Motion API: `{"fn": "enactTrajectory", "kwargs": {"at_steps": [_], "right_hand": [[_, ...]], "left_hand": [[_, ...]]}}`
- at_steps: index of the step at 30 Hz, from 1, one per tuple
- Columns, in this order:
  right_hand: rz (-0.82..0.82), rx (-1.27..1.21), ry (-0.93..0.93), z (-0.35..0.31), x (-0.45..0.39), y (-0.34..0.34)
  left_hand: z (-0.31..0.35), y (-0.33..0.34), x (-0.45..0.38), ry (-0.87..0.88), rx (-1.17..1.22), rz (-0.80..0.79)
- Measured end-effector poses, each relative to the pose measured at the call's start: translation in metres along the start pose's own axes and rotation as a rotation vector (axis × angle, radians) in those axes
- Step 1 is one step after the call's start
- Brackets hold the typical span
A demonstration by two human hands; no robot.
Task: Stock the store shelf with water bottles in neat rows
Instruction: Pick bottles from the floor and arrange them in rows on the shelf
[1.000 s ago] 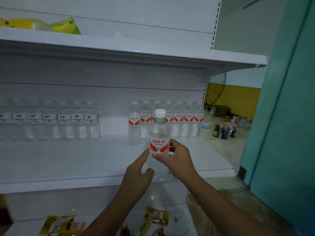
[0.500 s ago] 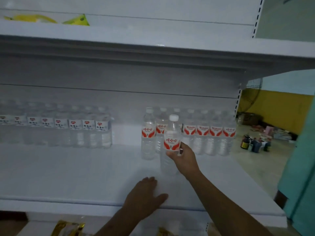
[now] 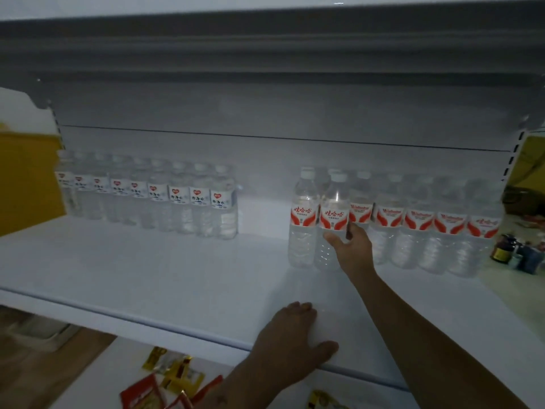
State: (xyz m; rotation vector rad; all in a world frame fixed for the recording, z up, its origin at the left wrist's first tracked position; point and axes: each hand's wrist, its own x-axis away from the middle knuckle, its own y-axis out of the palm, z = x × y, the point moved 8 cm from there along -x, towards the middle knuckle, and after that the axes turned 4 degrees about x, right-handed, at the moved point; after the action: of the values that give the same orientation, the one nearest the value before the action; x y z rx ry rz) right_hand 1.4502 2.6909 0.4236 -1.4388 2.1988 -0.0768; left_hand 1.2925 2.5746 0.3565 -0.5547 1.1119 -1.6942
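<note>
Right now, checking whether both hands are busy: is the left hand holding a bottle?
No, the left hand rests flat on the shelf, holding nothing.

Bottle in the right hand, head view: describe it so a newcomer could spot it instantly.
On the white shelf, find the red-labelled row of bottles at the right, apart from the blue-labelled row at the left. The held bottle is second from that red row's left end. It alone has the right hand gripping it just below the label.

Dim, soft-focus view, deep shadow overhead, wide-angle bowing at edges.
</note>
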Motion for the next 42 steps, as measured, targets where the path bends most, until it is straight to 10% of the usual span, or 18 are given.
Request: {"fn": "enactTrajectory", "kwargs": {"at_steps": [9, 23, 42], "right_hand": [[0.118, -0.208, -0.061, -0.072, 0.058, -0.032], [-0.697, -0.353, -0.288, -0.215, 0.326, 0.282], [-1.427, 0.183, -0.223, -0.040, 0.632, 0.539]], "left_hand": [[-0.029, -0.078, 0.077, -0.074, 0.321, 0.398], [-0.205, -0.165, 0.368, -0.595, 0.319, 0.796], [-0.406, -0.005, 0.630, -1.391, 0.463, 0.841]]}}
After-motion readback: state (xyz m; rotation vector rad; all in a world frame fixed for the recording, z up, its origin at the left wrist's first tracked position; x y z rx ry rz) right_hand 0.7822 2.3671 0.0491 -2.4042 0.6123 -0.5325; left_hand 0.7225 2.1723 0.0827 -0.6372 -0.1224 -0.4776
